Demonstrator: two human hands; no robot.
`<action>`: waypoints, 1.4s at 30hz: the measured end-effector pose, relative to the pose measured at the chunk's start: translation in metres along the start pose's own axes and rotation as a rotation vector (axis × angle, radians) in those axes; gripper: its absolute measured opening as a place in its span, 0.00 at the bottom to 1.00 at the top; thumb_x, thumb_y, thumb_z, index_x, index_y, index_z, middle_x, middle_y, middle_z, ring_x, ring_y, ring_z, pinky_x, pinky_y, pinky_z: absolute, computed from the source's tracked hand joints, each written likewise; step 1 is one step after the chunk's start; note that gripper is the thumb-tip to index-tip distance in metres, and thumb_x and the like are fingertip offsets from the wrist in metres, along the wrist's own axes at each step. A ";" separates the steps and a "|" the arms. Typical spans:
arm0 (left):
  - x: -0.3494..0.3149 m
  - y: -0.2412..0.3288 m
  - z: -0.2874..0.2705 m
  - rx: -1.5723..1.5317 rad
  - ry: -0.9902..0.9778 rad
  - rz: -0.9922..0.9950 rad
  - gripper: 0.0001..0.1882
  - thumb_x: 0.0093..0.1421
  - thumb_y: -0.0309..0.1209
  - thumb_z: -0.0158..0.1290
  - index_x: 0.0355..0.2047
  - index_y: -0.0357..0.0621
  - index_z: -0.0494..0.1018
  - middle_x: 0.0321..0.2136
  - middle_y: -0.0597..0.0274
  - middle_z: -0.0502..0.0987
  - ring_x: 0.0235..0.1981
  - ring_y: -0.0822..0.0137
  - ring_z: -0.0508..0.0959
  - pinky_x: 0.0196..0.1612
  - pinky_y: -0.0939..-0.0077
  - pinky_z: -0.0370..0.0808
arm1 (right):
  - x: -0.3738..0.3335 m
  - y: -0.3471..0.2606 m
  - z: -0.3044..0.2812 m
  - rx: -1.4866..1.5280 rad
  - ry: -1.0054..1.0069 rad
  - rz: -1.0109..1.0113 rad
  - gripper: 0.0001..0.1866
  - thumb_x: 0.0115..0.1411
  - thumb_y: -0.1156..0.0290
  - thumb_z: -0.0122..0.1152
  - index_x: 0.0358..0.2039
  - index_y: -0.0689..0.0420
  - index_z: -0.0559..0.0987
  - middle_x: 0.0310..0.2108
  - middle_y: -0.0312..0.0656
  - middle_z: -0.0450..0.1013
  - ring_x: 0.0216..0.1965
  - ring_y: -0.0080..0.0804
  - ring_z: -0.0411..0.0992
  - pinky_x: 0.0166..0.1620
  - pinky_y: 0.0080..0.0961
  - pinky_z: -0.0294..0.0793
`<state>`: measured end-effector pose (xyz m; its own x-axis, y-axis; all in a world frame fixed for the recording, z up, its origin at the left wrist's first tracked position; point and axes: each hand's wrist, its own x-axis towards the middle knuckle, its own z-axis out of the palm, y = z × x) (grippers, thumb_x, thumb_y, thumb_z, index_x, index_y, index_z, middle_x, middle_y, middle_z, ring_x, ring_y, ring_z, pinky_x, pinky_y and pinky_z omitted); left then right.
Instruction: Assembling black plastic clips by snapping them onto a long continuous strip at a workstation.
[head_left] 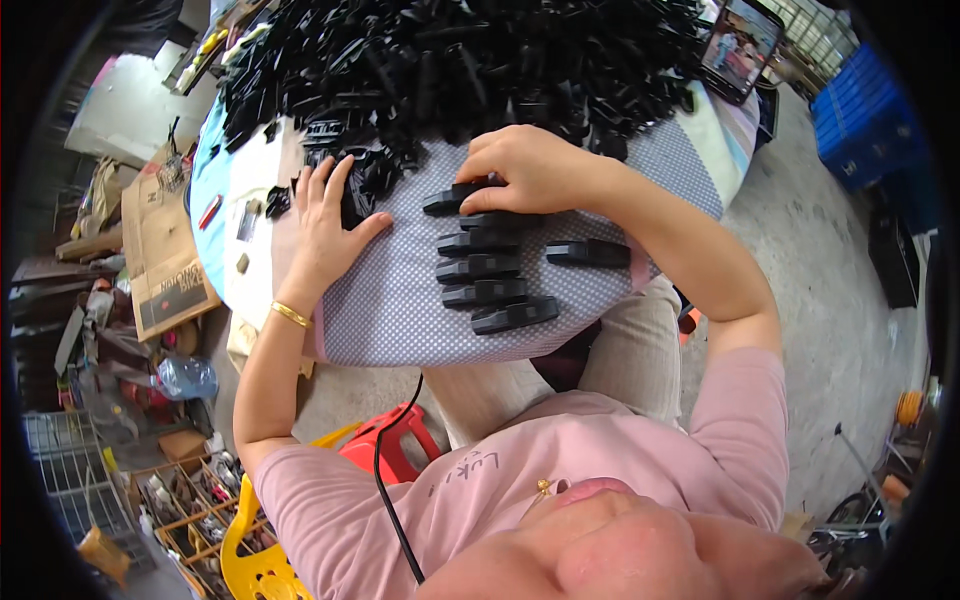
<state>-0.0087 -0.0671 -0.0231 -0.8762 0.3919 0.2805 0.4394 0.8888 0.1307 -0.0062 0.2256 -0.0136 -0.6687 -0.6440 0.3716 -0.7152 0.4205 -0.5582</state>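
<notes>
My right hand (535, 170) has its thumb and fingers closed on a black plastic piece (445, 202), at the far end of a column of similar pieces. Nearer to me in that column lie several long black plastic pieces (480, 268), side by side. A separate black piece (588, 253) rests to their right. My left hand (325, 225) lies with its fingers spread on the cloth, the fingertips by small loose black parts (370, 185). The cloth (385, 310) is grey with white dots.
A large heap of black plastic parts (450, 75) covers the table's far side. A phone (740, 48) stands at the far right. A small red object (209, 212) is at the left. Around the table are a cardboard box (170, 260), a red stool (395, 445) and blue crates (868, 120).
</notes>
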 end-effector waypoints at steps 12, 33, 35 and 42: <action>0.049 0.068 0.037 -0.039 0.068 -0.047 0.47 0.50 0.55 0.58 0.59 0.32 0.55 0.56 0.35 0.58 0.62 0.36 0.50 0.62 0.50 0.53 | -0.006 -0.001 -0.014 0.152 -0.237 0.031 0.16 0.49 0.62 0.67 0.26 0.64 0.79 0.22 0.44 0.74 0.24 0.34 0.73 0.29 0.27 0.72; 0.055 0.026 -0.011 -0.034 0.099 0.147 0.15 0.49 0.17 0.53 0.39 0.36 0.75 0.38 0.55 0.73 0.44 0.55 0.72 0.48 0.67 0.71 | 0.001 0.003 -0.002 -0.365 0.310 -0.124 0.11 0.48 0.72 0.66 0.34 0.56 0.80 0.31 0.38 0.74 0.34 0.34 0.72 0.36 0.25 0.74; 0.052 0.023 -0.014 0.028 0.203 0.136 0.13 0.50 0.21 0.56 0.38 0.37 0.75 0.37 0.56 0.74 0.41 0.56 0.73 0.44 0.67 0.71 | 0.005 -0.001 0.007 -0.398 0.240 -0.131 0.14 0.48 0.69 0.66 0.37 0.54 0.80 0.35 0.36 0.73 0.39 0.35 0.71 0.39 0.26 0.74; 0.050 0.043 -0.035 0.047 0.583 0.184 0.10 0.55 0.26 0.56 0.38 0.38 0.75 0.31 0.57 0.76 0.34 0.62 0.76 0.36 0.72 0.73 | 0.022 0.002 0.022 -0.536 0.126 -0.258 0.19 0.51 0.60 0.63 0.45 0.43 0.77 0.44 0.39 0.69 0.40 0.33 0.69 0.37 0.25 0.75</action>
<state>-0.0268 -0.0173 0.0304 -0.5282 0.3576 0.7702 0.5526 0.8334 -0.0080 -0.0180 0.1979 -0.0230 -0.4560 -0.7010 0.5484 -0.8382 0.5454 0.0001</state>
